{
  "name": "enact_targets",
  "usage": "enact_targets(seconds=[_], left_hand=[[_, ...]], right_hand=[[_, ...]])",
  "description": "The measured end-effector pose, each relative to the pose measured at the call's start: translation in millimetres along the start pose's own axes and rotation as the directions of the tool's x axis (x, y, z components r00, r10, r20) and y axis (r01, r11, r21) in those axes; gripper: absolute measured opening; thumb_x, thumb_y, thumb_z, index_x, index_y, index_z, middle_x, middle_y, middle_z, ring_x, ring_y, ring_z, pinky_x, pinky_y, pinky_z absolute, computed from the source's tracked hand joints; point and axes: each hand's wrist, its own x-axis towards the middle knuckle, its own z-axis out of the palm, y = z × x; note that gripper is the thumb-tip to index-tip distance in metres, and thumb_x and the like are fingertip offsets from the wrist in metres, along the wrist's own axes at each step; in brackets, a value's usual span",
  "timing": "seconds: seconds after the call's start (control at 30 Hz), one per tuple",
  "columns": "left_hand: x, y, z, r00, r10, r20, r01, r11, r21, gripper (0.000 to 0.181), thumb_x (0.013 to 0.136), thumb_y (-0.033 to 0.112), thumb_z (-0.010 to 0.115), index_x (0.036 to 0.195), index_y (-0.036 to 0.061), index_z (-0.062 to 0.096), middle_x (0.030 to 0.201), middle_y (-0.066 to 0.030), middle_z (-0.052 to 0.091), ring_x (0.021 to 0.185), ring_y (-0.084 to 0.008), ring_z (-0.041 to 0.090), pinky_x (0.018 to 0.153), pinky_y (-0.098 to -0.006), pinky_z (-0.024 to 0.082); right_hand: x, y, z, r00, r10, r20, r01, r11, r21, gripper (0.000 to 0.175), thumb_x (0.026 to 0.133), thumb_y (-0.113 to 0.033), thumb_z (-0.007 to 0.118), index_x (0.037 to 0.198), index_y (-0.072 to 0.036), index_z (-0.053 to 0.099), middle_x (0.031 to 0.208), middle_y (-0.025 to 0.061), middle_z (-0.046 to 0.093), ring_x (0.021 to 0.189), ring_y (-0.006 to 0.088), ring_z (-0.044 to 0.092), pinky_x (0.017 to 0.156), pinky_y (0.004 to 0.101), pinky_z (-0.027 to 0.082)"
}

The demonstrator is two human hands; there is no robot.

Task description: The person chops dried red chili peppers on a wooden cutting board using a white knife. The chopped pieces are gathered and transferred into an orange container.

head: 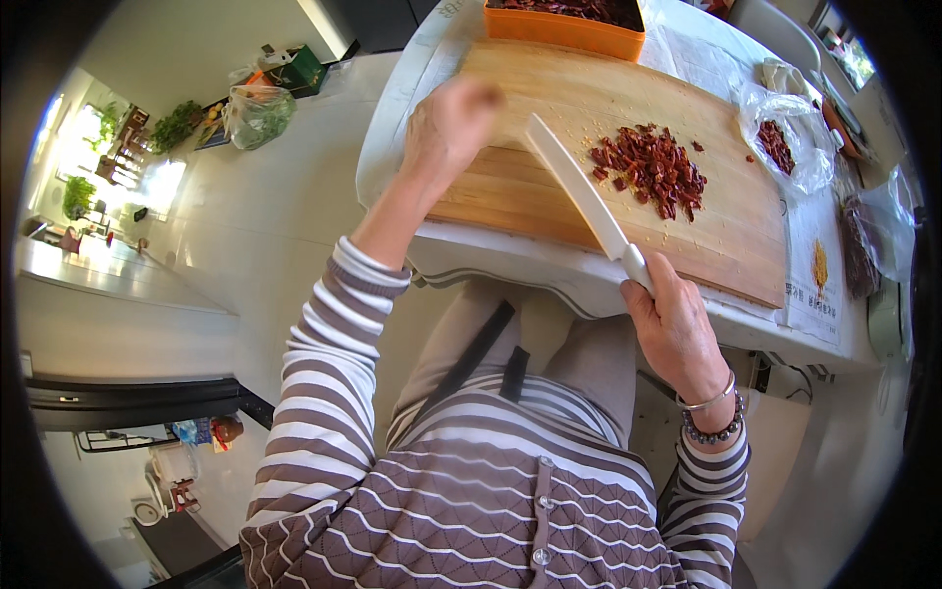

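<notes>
My right hand [677,324] grips the white handle of a kitchen knife [578,188]. Its pale blade slants up and left across the front edge of a wooden cutting board [530,81]. On the board, right of the blade, lies a heap of cut dried red chillies [651,169], with pale seeds scattered about it. Over the board's left end is my left hand [452,121], its fingers curled and blurred by motion. Whether anything is between those fingertips cannot be made out.
An orange container [563,33] of dried chillies stands behind the board. To the right are an open plastic bag [787,140] with chilli pieces, a small pile of seeds [819,269] on newspaper and another bag [872,235]. Bagged greens [257,114] rest on the floor, far left.
</notes>
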Motion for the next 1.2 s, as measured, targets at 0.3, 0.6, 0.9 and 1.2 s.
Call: enact_targets(seconds=[0.3, 0.6, 0.9, 1.2], left_hand=[[41.3, -26.8, 46.6, 0.97, 0.219, 0.104, -0.241, 0.911, 0.333, 0.017, 0.086, 0.018, 0.06, 0.094, 0.007, 0.07, 0.092, -0.0159, 0.069, 0.083, -0.0364, 0.065, 0.074, -0.0464, 0.053], [-44.0, 33.0, 32.9, 0.879, 0.413, 0.24, -0.388, 0.91, -0.144, 0.019, 0.081, 0.003, 0.062, 0.099, 0.0021, 0.065, 0.096, -0.0138, 0.066, 0.091, -0.0307, 0.064, 0.083, -0.0385, 0.052], [-57.3, 40.8, 31.0, 0.959, 0.25, 0.133, -0.25, 0.968, -0.013, 0.022, 0.078, 0.01, 0.072, 0.096, 0.0005, 0.065, 0.089, -0.0136, 0.066, 0.083, -0.0286, 0.063, 0.075, -0.0382, 0.052], [-51.7, 37.8, 49.1, 0.94, 0.331, 0.082, -0.336, 0.94, 0.062, 0.008, 0.077, 0.006, 0.072, 0.082, 0.0022, 0.066, 0.078, -0.0102, 0.066, 0.077, -0.029, 0.061, 0.07, -0.0393, 0.05]], right_hand=[[-5.7, 7.0, -16.3, 0.993, 0.109, -0.041, -0.109, 0.994, 0.008, 0.014, 0.093, -0.008, 0.059, 0.1, 0.001, 0.051, 0.074, 0.0258, 0.057, 0.071, 0.0465, 0.055, 0.062, 0.046, 0.045], [-10.7, 18.3, -15.4, 0.991, 0.093, -0.098, -0.092, 0.996, 0.006, 0.015, 0.093, -0.008, 0.06, 0.094, 0.0, 0.047, 0.071, 0.0255, 0.055, 0.068, 0.0466, 0.053, 0.06, 0.045, 0.043], [-6.9, 0.5, -5.6, 0.997, 0.008, -0.078, -0.01, 1.0, -0.028, 0.016, 0.093, -0.008, 0.06, 0.093, 0.0, 0.046, 0.067, 0.0245, 0.056, 0.065, 0.0456, 0.057, 0.056, 0.0481, 0.043], [1.7, 7.8, 2.6, 0.998, -0.042, -0.035, 0.04, 0.998, -0.056, 0.02, 0.093, -0.007, 0.058, 0.089, 0.001, 0.041, 0.067, 0.0276, 0.055, 0.067, 0.0482, 0.056, 0.059, 0.0526, 0.043]])
